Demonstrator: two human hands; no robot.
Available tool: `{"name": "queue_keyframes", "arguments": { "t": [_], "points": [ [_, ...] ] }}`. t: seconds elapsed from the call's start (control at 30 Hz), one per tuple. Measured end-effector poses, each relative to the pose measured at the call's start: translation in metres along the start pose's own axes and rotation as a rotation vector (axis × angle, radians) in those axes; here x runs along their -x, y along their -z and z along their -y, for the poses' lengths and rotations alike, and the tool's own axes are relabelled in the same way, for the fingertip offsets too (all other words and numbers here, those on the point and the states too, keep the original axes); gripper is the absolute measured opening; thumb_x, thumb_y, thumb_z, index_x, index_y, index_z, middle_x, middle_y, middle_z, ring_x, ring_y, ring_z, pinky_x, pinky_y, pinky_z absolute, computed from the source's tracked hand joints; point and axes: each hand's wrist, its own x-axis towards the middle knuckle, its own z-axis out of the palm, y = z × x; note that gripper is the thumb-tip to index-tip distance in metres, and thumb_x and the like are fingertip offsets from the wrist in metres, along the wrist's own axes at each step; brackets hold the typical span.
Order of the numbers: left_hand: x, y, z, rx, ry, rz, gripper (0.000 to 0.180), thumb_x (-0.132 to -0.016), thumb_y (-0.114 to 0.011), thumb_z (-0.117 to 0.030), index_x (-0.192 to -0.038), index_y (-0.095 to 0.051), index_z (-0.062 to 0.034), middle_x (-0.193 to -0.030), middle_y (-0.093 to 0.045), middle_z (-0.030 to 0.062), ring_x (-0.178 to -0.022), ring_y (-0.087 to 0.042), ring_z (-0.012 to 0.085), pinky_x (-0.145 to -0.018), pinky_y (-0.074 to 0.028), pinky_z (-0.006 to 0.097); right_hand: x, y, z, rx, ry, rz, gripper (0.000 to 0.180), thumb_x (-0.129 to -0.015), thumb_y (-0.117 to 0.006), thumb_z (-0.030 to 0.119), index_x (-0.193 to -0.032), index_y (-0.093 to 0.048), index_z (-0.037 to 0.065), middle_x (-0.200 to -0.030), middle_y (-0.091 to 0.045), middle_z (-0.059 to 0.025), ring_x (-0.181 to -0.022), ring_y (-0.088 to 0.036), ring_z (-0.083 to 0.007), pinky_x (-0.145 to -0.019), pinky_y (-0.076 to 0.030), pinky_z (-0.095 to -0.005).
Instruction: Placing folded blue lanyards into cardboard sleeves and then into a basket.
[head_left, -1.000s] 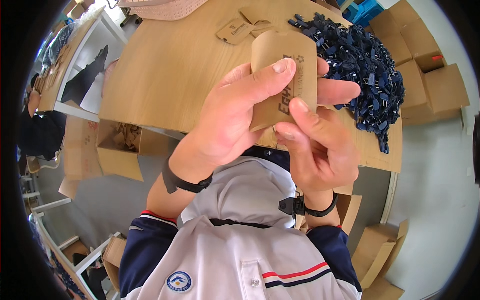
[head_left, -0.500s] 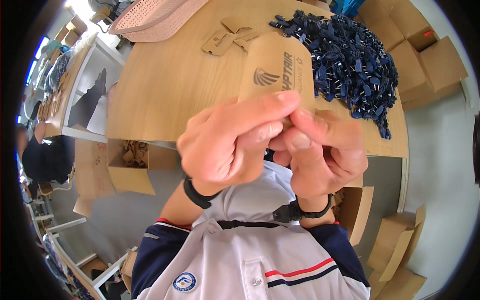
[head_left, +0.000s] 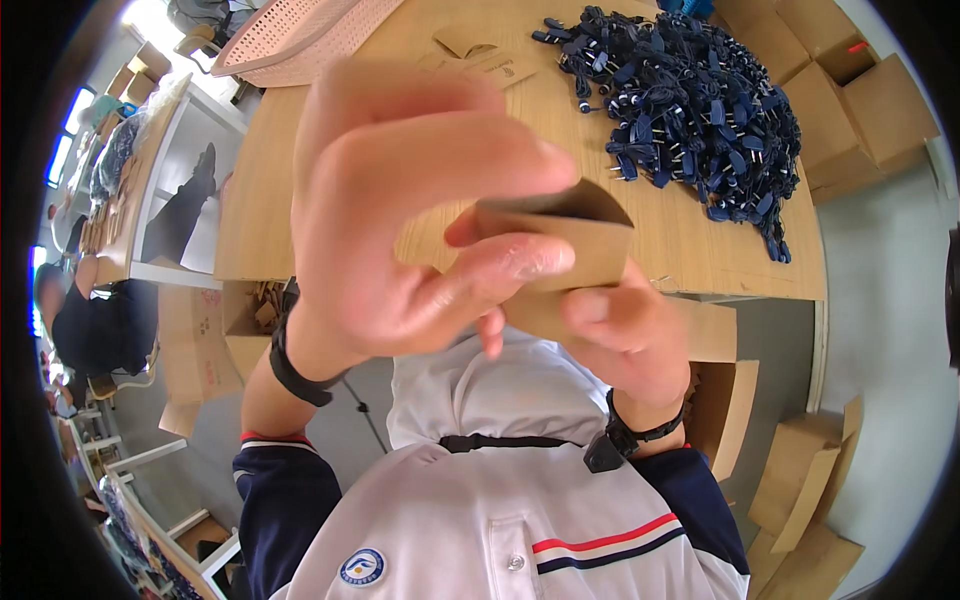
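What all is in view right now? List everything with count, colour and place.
sleeve: one, brown cardboard, opened out, held up close to the camera by both hands
table: one, light wood, behind the hands
cables: one big heap, dark blue, far right of table
flat cards: a few, brown, far middle of table
basket: one, pink perforated, far left edge of table
boxes: several, brown cardboard, on the floor at right; more under the table
person: one, dark top, far left
left hand: grips the sleeve, black wristband
right hand: holds the sleeve from below, black wristband
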Motion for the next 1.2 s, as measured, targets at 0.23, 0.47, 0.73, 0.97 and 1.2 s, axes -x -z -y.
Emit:
{"name": "queue_keyframes", "arguments": {
  "t": [0.23, 0.47, 0.73, 0.97, 1.2],
  "points": [
    [-0.001, 0.008, 0.016, 0.25, 0.108, 0.181, 0.039, -0.087, -0.063, -0.039, -0.075, -0.069, -0.003, -0.114, -0.062, 0.0203, -0.108, -0.052, 0.0305, -0.087, -0.039, 0.041, 0.006, -0.002, 0.001, 0.268, -0.008, -0.172, 0.02, -0.092, -0.063, 0.011, -0.108, -0.059, 0.0, -0.087, -0.06, -0.0019, -0.063, -0.051, -0.0054, -0.053, -0.041, -0.0206],
    [0.007, -0.01, -0.001, 0.596, 0.554, 0.012, 0.025, -0.088, -0.062, -0.025, -0.079, -0.066, -0.0017, -0.109, -0.062, 0.0159, -0.11, -0.047, 0.023, -0.096, -0.035, 0.039, -0.007, 0.005, -0.017, 0.95, 0.476, -0.433, 0.028, -0.084, -0.071, 0.006, -0.108, -0.058, 0.001, -0.088, -0.065, -0.0113, -0.075, -0.065, -0.0175, -0.062, -0.05, -0.0289],
    [0.006, -0.022, -0.019, 1.316, 1.109, 0.208, 0.056, -0.079, -0.075, -0.019, -0.122, -0.043, -0.0036, -0.135, -0.041, 0.0132, -0.12, -0.041, 0.0181, -0.099, -0.034, 0.034, 0.0, 0.023, -0.001, 1.174, 0.453, -0.041, 0.033, -0.068, -0.075, 0.0, -0.098, -0.063, 0.005, -0.082, -0.062, -0.0115, -0.071, -0.061, -0.0304, -0.064, -0.05, -0.0323],
    [0.011, -0.026, 0.002, 0.536, 0.37, -0.082, 0.074, -0.071, -0.082, -0.031, -0.126, -0.041, -0.0036, -0.136, -0.045, 0.021, -0.119, -0.051, 0.0306, -0.1, -0.038, 0.041, 0.005, 0.018, -0.007, 0.63, 0.306, -0.248, 0.025, -0.086, -0.068, 0.012, -0.107, -0.06, 0.0, -0.088, -0.064, -0.0073, -0.082, -0.059, -0.013, -0.072, -0.047, -0.0264],
    [0.015, -0.073, -0.009, -0.254, -0.093, -0.342, 0.048, -0.075, -0.076, -0.011, -0.113, -0.046, -0.0082, -0.109, -0.067, 0.012, -0.1, -0.062, 0.03, -0.079, -0.049, 0.034, 0.002, 0.02, -0.023, 0.422, 0.537, -0.199, 0.032, -0.099, -0.047, 0.015, -0.126, -0.044, -0.001, -0.111, -0.057, -0.0074, -0.099, -0.057, -0.0135, -0.083, -0.045, -0.0259]
  ]
}}
